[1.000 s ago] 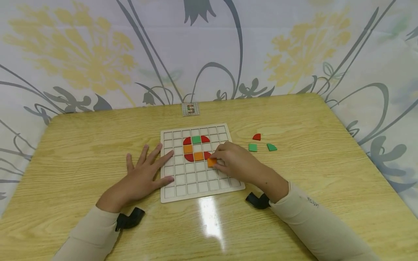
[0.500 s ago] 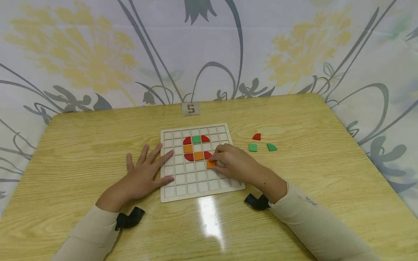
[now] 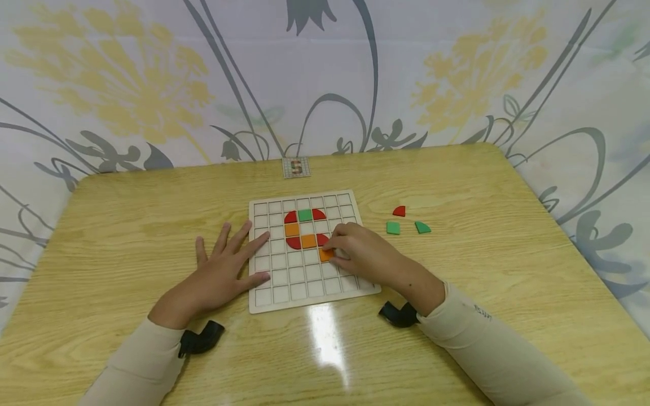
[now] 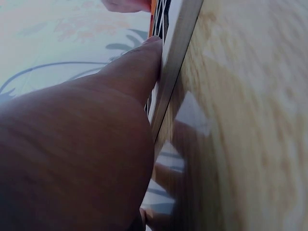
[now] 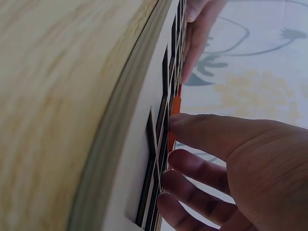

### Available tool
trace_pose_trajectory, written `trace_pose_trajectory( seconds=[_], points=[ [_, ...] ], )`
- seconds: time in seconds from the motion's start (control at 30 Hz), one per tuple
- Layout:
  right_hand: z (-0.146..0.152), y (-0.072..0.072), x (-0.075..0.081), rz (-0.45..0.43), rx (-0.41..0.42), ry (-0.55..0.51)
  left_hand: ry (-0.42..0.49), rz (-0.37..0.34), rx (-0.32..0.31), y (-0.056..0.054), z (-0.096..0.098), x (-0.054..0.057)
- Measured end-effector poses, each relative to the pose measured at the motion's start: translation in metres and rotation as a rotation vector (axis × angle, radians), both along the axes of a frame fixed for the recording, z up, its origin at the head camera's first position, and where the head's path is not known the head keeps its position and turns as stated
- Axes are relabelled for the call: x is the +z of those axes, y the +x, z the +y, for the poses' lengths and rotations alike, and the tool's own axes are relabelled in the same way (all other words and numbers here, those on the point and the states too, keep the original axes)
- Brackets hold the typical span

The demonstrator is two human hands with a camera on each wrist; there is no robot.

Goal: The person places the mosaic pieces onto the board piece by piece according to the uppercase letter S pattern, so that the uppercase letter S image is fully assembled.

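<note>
A pale wooden grid board [image 3: 284, 293] lies on the table, bearing red quarter-round, green square and orange square tiles in a curved pattern. My right hand [image 3: 363, 254] pinches an orange square tile [image 3: 325, 256] between thumb and fingers, low over the cells just below a red quarter-round tile [image 3: 322, 239]. In the right wrist view the thumb [image 5: 202, 127] presses close at the orange edge. With fingers spread, my left hand [image 3: 218, 279] lies over the board's left side, thumb and index fingertips on the grid. The left wrist view shows a finger reaching over the board's edge [image 4: 175, 62].
Right of the board lie a red quarter-round tile [image 3: 399, 211], a green square tile [image 3: 393, 228] and a green quarter-round tile [image 3: 422, 227]. A small card [image 3: 296, 167] with a gridded pattern rests at the table's far edge, before a flowered cloth [image 3: 325, 73].
My right hand has shifted slightly left, and the orange square tile has moved a little left and toward me, settling more level over the grid. The left hand stays in place.
</note>
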State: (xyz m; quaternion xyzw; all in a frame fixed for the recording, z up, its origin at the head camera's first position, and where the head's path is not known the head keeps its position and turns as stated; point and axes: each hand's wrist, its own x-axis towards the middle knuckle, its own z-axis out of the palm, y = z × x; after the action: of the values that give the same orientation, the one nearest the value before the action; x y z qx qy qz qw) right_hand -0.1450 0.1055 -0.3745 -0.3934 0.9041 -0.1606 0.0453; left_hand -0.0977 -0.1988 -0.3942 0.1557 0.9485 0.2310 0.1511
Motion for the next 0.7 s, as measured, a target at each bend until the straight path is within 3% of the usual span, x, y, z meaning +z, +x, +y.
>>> trace_pose_trajectory(
  seconds=[0.43,0.7],
  points=[
    [-0.0027,-0.0020,-0.0003,-0.016,-0.033,0.002,-0.003,0.009,0.005,-0.0006,-0.0001,0.0014],
    [-0.0017,0.0001,0.0008,-0.009,-0.012,0.008,0.001,0.003,0.005,0.0007,-0.0004,0.0009]
  ],
)
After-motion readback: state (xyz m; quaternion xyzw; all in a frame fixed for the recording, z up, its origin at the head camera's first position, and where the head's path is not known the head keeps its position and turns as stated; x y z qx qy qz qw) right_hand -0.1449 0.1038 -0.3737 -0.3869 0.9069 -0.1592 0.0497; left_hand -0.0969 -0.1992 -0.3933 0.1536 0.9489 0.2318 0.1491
